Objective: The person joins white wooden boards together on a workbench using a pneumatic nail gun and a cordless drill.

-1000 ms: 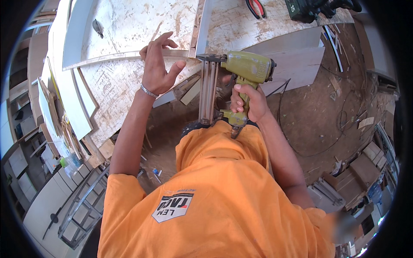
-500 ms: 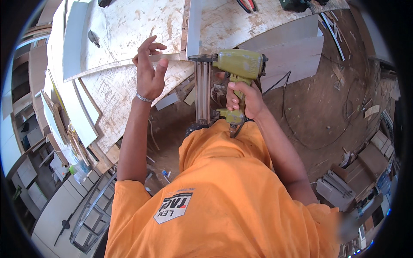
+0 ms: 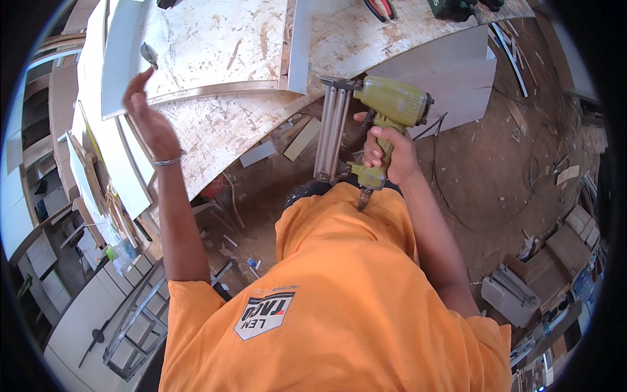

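Pliers (image 3: 375, 10), saw blade (image 3: 148, 53) on worktable (image 3: 356, 39) — hose (image 3: 435, 163) looped near nailer (image 3: 395, 101)

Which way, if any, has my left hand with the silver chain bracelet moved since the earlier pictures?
Yes, leftward: your left hand was well right of the grey toothed metal blade; now it appears just below the blade in view.

The left hand (image 3: 151, 124), fingers extended, hovers inside the table's (image 3: 219, 127) near edge. The right hand (image 3: 394, 151) curls, gripping, outside it.
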### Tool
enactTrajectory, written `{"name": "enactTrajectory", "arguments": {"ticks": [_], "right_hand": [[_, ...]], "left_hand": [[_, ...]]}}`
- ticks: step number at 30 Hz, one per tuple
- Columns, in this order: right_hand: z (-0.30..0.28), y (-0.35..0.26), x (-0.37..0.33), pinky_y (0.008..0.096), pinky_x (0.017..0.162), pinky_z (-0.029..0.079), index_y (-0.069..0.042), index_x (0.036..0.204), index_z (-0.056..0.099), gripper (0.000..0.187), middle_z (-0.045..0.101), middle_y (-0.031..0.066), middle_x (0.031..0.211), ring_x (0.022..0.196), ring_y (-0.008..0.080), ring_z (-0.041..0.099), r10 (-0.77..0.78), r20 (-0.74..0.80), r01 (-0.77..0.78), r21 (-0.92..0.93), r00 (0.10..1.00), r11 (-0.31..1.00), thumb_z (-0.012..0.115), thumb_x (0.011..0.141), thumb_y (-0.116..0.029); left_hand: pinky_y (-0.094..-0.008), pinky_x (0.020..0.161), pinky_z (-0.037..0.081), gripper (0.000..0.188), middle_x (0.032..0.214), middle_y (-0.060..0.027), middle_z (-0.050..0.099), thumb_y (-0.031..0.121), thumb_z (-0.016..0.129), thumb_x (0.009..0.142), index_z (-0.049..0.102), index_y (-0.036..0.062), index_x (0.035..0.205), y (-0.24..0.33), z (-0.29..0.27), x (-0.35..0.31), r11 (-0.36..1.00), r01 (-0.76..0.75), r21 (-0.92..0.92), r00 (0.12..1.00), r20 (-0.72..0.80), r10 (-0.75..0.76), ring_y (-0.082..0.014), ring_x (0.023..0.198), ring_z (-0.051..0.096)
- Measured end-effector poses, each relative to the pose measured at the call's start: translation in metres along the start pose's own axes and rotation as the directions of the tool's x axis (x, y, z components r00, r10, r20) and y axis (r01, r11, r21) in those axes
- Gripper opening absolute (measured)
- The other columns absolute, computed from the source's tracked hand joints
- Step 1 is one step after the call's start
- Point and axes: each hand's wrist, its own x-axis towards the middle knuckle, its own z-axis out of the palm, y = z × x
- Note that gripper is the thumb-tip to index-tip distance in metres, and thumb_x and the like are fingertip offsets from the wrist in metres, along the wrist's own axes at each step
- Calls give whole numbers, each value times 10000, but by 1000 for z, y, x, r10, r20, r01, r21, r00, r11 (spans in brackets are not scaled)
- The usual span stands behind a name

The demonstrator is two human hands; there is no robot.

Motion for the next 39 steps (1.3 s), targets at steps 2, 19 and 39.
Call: {"name": "enactTrajectory", "arguments": {"ticks": [2,19,39], "right_hand": [[0,-2,-2,306,536,462,38,1284,582,455,457,-1,575,467,120,466,-4,22,4,-20,1000,1000,564,895,-199],[-6,30,17,301,637,447,10,1275,593,410,454,-1,631,582,129,487,-23,11,23,-22,1000,999,598,916,-188],[-17,53,43,300,584,413,-14,1199,630,364,418,-41,582,511,102,427,153,-4,-152,46,988,987,551,938,-254]], "left_hand": [[-395,1097,394,352,1270,-135,628,205,542,1022,535,5,1311,23,-16,7,991,16,132,997,-78,-6,-247,1251,555],[-365,720,518,439,758,-45,668,478,861,742,670,104,868,9,95,-30,684,-600,416,734,625,264,-249,750,661],[-350,717,441,554,737,-43,655,607,843,694,600,121,803,2,98,-34,621,-614,487,746,616,254,-228,745,648]]}}
